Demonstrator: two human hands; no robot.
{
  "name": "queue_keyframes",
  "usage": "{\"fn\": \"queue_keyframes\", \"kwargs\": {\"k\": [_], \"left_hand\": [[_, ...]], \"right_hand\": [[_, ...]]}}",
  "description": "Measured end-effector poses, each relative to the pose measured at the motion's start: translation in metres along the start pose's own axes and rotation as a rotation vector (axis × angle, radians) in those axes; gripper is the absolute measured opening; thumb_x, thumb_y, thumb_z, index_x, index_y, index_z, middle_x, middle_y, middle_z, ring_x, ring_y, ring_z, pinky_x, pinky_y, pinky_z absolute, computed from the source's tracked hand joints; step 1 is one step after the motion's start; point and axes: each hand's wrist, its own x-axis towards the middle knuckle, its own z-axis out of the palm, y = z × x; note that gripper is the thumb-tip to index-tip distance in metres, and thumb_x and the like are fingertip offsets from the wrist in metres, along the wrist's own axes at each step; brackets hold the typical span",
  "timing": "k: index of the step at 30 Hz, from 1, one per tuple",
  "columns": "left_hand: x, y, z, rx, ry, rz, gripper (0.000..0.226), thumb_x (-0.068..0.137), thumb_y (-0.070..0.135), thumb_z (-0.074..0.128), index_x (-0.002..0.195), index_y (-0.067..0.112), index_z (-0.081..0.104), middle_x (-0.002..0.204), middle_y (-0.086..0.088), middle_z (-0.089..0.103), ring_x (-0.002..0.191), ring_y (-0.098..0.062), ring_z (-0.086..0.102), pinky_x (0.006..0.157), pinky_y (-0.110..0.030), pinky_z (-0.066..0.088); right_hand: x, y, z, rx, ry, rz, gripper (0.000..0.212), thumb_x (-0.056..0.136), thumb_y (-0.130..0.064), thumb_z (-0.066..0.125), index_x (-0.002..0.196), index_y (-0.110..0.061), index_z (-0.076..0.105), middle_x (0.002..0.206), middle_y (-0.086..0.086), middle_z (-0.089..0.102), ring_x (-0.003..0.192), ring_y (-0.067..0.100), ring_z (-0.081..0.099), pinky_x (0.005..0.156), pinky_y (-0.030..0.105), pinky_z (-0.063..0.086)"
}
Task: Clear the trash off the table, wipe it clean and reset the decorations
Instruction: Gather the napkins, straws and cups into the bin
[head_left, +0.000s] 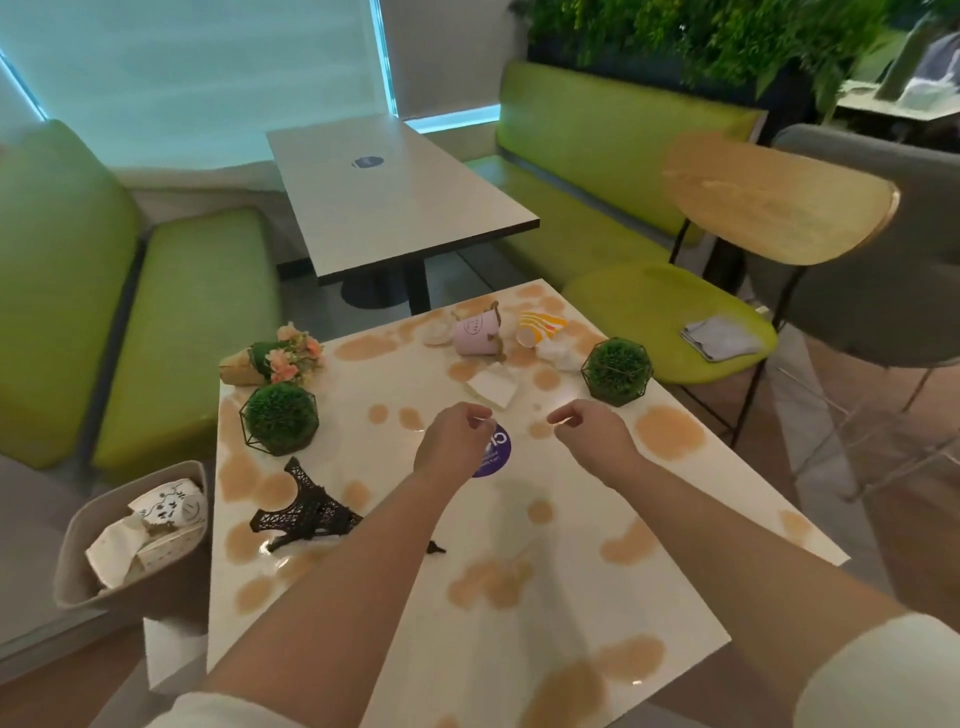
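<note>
Two hands of mine hang over the middle of the stained white table, both with fingers curled in toward the thumb. My left hand sits just above a round purple sticker on the tabletop, thumb and forefinger drawn close together; something thin and pale seems to be pinched there, but I cannot tell for sure. My right hand is just beside it, its fingers bent the same way, and I cannot make out whether they hold anything. Brownish spill patches cover the surface from the near edge to the far one. At the far end lies the trash: a pink cup tipped on its side, a striped paper cup also tipped, crumpled white paper beside it, and a flat white napkin nearer to me. The decorations are scattered: a green ball plant in a wire frame on the right, a second one on the left, a flower bouquet lying at the far left corner, and a black Eiffel Tower model toppled by my left forearm. A bin with paper waste stands left of the table, and a grey cloth lies on the green chair seat to the right.
</note>
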Motion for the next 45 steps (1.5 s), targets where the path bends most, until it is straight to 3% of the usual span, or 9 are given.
{"fn": "queue_keyframes", "kwargs": {"k": [6, 13, 17, 20, 22, 30, 36, 42, 45], "left_hand": [[0.049, 0.009, 0.017, 0.034, 0.034, -0.019, 0.027, 0.093, 0.036, 0.056, 0.117, 0.026, 0.063, 0.116, 0.004, 0.062, 0.103, -0.02, 0.062, 0.091, -0.039, 0.051], [0.105, 0.005, 0.034, 0.128, 0.055, -0.06, 0.03, 0.092, 0.036, 0.058, 0.121, 0.028, 0.062, 0.12, 0.001, 0.058, 0.115, -0.021, 0.053, 0.097, -0.042, 0.047], [0.134, 0.002, 0.047, 0.233, 0.065, -0.078, 0.035, 0.092, 0.039, 0.058, 0.126, 0.03, 0.058, 0.126, -0.001, 0.055, 0.121, -0.022, 0.049, 0.099, -0.043, 0.045], [0.15, 0.001, 0.059, 0.316, 0.058, -0.106, 0.038, 0.092, 0.04, 0.057, 0.129, 0.03, 0.054, 0.13, -0.001, 0.051, 0.125, -0.023, 0.043, 0.098, -0.041, 0.044], [0.16, -0.001, 0.067, 0.368, 0.053, -0.127, 0.042, 0.093, 0.04, 0.057, 0.132, 0.03, 0.051, 0.134, -0.001, 0.047, 0.129, -0.023, 0.037, 0.098, -0.039, 0.041], [0.194, -0.003, 0.092, 0.545, 0.072, -0.231, 0.067, 0.092, 0.045, 0.057, 0.149, 0.022, 0.028, 0.151, -0.003, 0.029, 0.137, -0.025, 0.025, 0.101, -0.038, 0.036], [0.21, -0.009, 0.104, 0.663, 0.084, -0.286, 0.078, 0.092, 0.04, 0.061, 0.152, 0.019, 0.017, 0.158, -0.005, 0.02, 0.143, -0.027, 0.018, 0.109, -0.043, 0.03], [0.212, -0.018, 0.116, 0.707, 0.123, -0.313, 0.091, 0.083, 0.042, 0.069, 0.152, 0.021, 0.015, 0.153, -0.003, 0.027, 0.138, -0.027, 0.025, 0.108, -0.041, 0.029], [0.214, -0.014, 0.117, 0.702, 0.174, -0.317, 0.096, 0.076, 0.042, 0.076, 0.151, 0.022, 0.019, 0.141, -0.006, 0.034, 0.129, -0.027, 0.031, 0.104, -0.038, 0.03]], "right_hand": [[0.053, 0.009, -0.01, -0.105, -0.025, -0.029, 0.023, 0.092, -0.014, 0.048, 0.101, -0.028, 0.064, 0.087, -0.002, 0.058, 0.071, 0.027, 0.061, 0.051, 0.037, 0.051], [0.121, 0.014, -0.01, -0.304, -0.01, -0.125, 0.026, 0.094, -0.015, 0.043, 0.103, -0.027, 0.065, 0.098, -0.001, 0.059, 0.063, 0.026, 0.063, 0.04, 0.031, 0.046], [0.161, 0.019, -0.011, -0.375, 0.001, -0.184, 0.025, 0.089, -0.014, 0.049, 0.103, -0.025, 0.066, 0.102, -0.001, 0.064, 0.076, 0.024, 0.064, 0.062, 0.036, 0.054], [0.192, 0.025, -0.012, -0.513, 0.034, -0.239, 0.027, 0.089, -0.016, 0.052, 0.108, -0.026, 0.068, 0.107, 0.001, 0.068, 0.099, 0.024, 0.06, 0.09, 0.037, 0.042], [0.212, 0.026, -0.012, -0.591, 0.05, -0.271, 0.028, 0.091, -0.019, 0.052, 0.113, -0.027, 0.068, 0.11, -0.001, 0.068, 0.108, 0.024, 0.057, 0.096, 0.037, 0.036], [0.289, 0.03, -0.014, -0.951, -0.148, -0.253, 0.033, 0.095, -0.044, 0.047, 0.118, -0.029, 0.065, 0.117, -0.001, 0.063, 0.118, 0.023, 0.047, 0.098, 0.04, 0.026], [0.332, 0.037, -0.011, -0.99, -0.24, -0.29, 0.033, 0.093, -0.047, 0.053, 0.116, -0.025, 0.065, 0.115, 0.001, 0.061, 0.117, 0.024, 0.047, 0.105, 0.043, 0.023], [0.359, 0.048, -0.004, -0.993, -0.321, -0.304, 0.048, 0.082, -0.067, 0.057, 0.108, -0.027, 0.067, 0.106, 0.001, 0.063, 0.114, 0.026, 0.051, 0.107, 0.046, 0.023], [0.363, 0.053, 0.002, -0.961, -0.313, -0.328, 0.041, 0.083, -0.064, 0.059, 0.102, -0.029, 0.068, 0.099, 0.0, 0.064, 0.109, 0.025, 0.053, 0.102, 0.044, 0.025]]}}
